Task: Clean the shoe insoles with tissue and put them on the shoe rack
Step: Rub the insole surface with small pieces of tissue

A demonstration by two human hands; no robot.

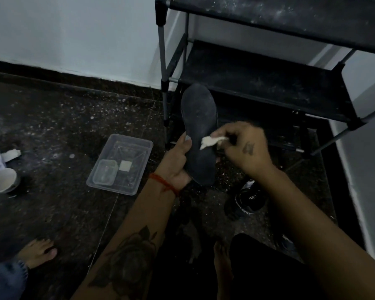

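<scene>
Left hand (178,161) gripping dark insole (200,135) upright | right hand (245,146) pinching tissue (212,142) against it | clear tray (119,163) lying on floor, holding small lidded box (105,174) | shoe rack (268,83) standing behind insole.

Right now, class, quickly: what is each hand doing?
Left hand: closed in a grip around the dark insole, holding it up.
Right hand: pinching a white tissue against the insole.
</scene>
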